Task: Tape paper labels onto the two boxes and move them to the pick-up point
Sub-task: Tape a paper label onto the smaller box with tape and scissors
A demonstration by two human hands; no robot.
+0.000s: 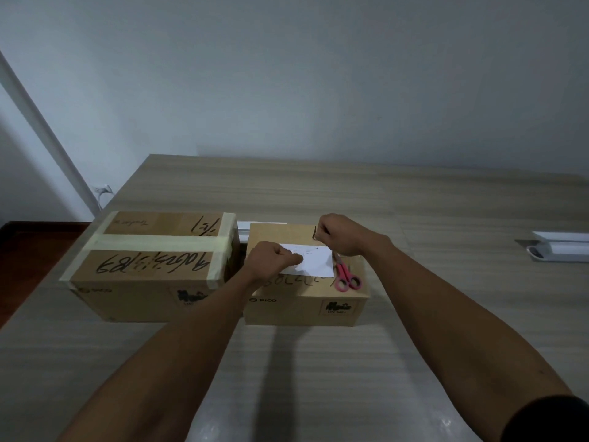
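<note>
I saw paper label (314,261) flat atop right box (306,301) | left hand (274,258) curled, pinning label's left edge | right hand (342,234) curled above label's far-right corner, contents unclear | label looked light, floppy; I'd hold its edges | scissors (345,275) just right of label

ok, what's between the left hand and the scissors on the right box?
Head view: the paper label on the right box spans from left hand to scissors.

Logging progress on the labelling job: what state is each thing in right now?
left box: taped shut, no label
right box: label on top
paper label: flat under the hands
scissors: closed, lying on the right box
left hand: pressing the label
right hand: fingers curled at the label's far edge
</note>
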